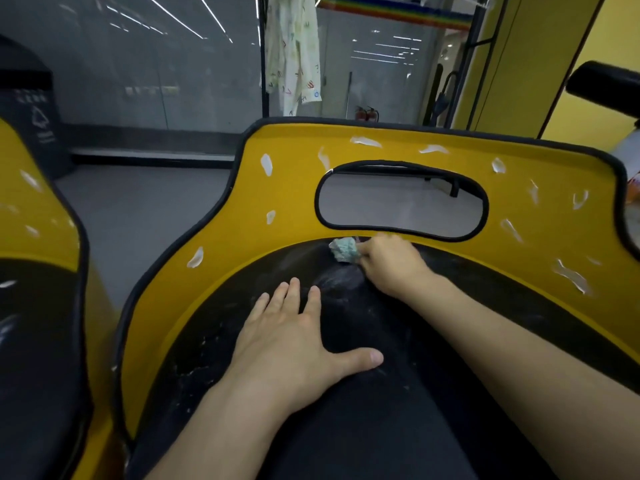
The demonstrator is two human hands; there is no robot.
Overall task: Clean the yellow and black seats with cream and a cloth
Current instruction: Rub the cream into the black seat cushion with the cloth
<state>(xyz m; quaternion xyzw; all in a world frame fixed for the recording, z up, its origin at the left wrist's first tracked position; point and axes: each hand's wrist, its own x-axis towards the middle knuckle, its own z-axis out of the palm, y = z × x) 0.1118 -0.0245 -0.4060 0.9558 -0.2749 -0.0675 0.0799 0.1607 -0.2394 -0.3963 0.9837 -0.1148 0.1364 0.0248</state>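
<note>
Cloth: small soft wad, light, prob damp; best held bunched. Sits just below seat cutout, at black pad edge, pinched in curled R hand. L hand flat, spread, pressing pad below cutout. Cream dabs ring cutout, unwiped.
</note>
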